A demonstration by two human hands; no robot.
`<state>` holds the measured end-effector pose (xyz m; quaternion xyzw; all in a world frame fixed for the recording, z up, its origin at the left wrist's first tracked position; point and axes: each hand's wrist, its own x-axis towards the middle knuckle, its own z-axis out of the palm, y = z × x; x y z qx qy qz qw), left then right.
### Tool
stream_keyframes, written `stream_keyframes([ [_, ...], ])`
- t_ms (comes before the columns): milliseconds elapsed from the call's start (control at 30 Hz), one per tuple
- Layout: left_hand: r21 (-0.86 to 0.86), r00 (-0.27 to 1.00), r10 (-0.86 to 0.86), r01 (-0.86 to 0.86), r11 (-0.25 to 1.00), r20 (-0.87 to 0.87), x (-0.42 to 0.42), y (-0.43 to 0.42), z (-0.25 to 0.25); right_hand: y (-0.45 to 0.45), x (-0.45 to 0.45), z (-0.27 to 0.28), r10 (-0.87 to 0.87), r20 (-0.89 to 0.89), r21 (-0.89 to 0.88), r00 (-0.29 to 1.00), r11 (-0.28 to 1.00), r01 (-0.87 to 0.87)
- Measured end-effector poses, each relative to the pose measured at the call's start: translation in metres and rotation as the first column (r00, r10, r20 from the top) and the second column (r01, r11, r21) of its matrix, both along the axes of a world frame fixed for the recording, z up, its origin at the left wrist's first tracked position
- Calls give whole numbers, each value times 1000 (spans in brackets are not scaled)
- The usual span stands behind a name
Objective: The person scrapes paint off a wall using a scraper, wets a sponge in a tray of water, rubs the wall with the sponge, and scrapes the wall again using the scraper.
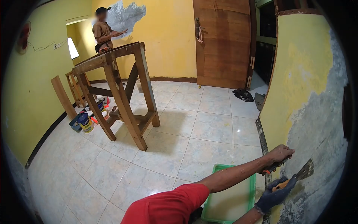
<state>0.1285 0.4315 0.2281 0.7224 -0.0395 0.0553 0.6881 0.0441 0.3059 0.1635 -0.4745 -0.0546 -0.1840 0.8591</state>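
My right hand (274,195), in a dark glove, is wrapped round the orange handle of a scraper (306,170). The scraper's flat blade points up and right against the wall (317,123), where grey plaster shows beside yellow paint. Just above it, my bare left hand (280,154) is closed round a dark tool (275,167) with an orange end; its kind is mostly hidden by the fingers. Below my forearms, a green-rimmed tray (254,186) with a pale inside lies on the floor.
A tall wooden stand (140,93) is on the tiled floor (175,149). Paint buckets (86,123) and tools cluster at left. Another person (102,31) is by the far wall. A black plastic bag (242,95) lies near the wooden door (223,44).
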Motion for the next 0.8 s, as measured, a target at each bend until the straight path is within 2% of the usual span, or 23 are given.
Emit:
stream_keyframes([
  [33,-69,999,26,-28,997,-32,0,3,1,0,15,8,-221,368,-330,903,877,349],
  [100,-135,998,46,-50,990,-35,-3,8,6,0,43,27,-147,633,-436,760,744,507],
  [167,-199,997,63,-70,978,-41,-2,12,8,0,66,56,-19,544,-387,839,881,271],
  [200,-183,996,94,-90,979,11,3,14,7,0,76,77,148,404,-344,903,939,-1],
  [267,-169,991,119,-107,980,62,-2,13,12,4,86,104,330,271,-256,904,930,-262],
  [367,-228,996,89,-91,970,-16,-14,12,25,4,97,121,296,313,-359,902,917,-176],
  [433,-268,991,120,-101,958,55,-9,4,21,0,86,126,401,201,-222,894,907,-357],
  [467,-233,993,116,-118,965,-24,-15,2,26,-2,72,135,435,147,-162,889,897,-412],
  [567,-335,995,80,-97,937,-64,8,-10,7,-20,66,140,453,-27,-249,891,860,-445],
  [600,-355,990,43,-89,931,-133,0,-15,14,-27,62,140,433,-49,-265,900,863,-430],
  [633,-368,981,6,-80,926,-196,-8,-16,22,-30,61,139,394,-57,-274,917,877,-394],
  [667,-363,982,-5,-65,930,-187,-6,-21,21,-31,60,138,377,-48,-277,925,885,-375],
  [700,-428,985,-38,-39,903,-169,4,-25,10,-34,61,137,362,-38,-283,931,890,-357],
  [767,-476,988,-69,-6,879,-141,-2,-33,19,-42,69,131,400,24,-359,916,859,-365],
  [800,-496,991,-57,-12,868,-124,-2,-36,21,-43,87,115,357,93,-405,930,866,-292],
])
